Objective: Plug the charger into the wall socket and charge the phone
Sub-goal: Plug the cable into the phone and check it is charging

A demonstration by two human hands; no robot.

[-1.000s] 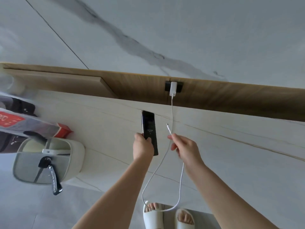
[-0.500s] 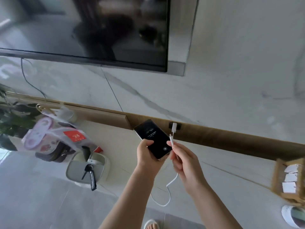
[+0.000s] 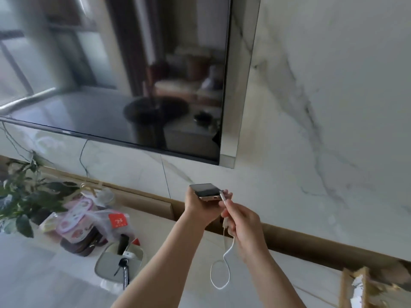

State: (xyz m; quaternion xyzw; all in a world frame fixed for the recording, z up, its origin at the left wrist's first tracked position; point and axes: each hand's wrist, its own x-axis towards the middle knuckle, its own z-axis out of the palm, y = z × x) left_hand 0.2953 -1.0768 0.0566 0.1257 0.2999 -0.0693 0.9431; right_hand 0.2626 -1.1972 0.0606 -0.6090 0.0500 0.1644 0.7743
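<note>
Since the earlier frame we have lifted our gaze, so the dark wall-mounted television screen (image 3: 124, 70) now fills the upper left, and we have tipped the black phone with its gold-coloured frame (image 3: 205, 191) nearly flat, its bottom edge turned toward us. Our left hand (image 3: 201, 207) is wrapped around the phone from below, holding it up in front of the white marble wall (image 3: 322, 112), above the back edge of the pale marble surface (image 3: 178, 232). Our right hand (image 3: 241, 221) pinches the white connector of the thin white charging cable (image 3: 223, 197), its tip touching the phone's bottom edge just right of the charging port; whether it has entered the port we cannot tell. From the right hand the cable drops and curls into a loop over the surface. The white charger block (image 3: 225, 222) shows only partly behind the right hand, against the brown wooden strip (image 3: 311, 240) along the surface's back edge. Toward the left of the surface lie a grey oval tray holding keys (image 3: 104, 266), some plastic-wrapped packages (image 3: 89, 221) and a green leafy plant (image 3: 22, 196).
</note>
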